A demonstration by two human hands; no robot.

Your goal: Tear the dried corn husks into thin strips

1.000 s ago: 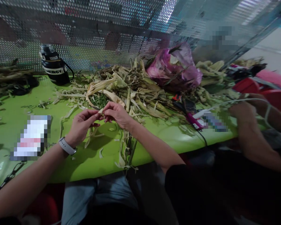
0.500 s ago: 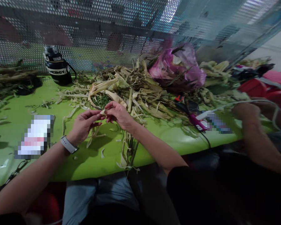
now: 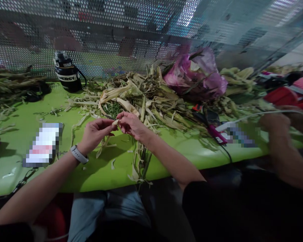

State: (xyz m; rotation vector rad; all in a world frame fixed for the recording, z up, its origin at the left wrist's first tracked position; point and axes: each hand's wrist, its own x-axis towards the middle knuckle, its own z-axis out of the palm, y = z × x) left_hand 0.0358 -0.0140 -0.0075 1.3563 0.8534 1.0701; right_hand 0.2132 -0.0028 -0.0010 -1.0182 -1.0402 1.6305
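Head view is showing the left hand (image 3: 94,134) and the right hand (image 3: 131,125) meeting above the green table (image 3: 20,141), both sets of fingertips pinching narrowly on one pale husk strip (image 3: 114,122), which is sitting between them, just in front of the heap of husks (image 3: 146,97). Since the strip is looking thin and dry and each hand is gripping only an end, it could be tearing short or slipping free under an uneven pull. A dropped piece would be getting lost among the loose scraps (image 3: 103,146) below.
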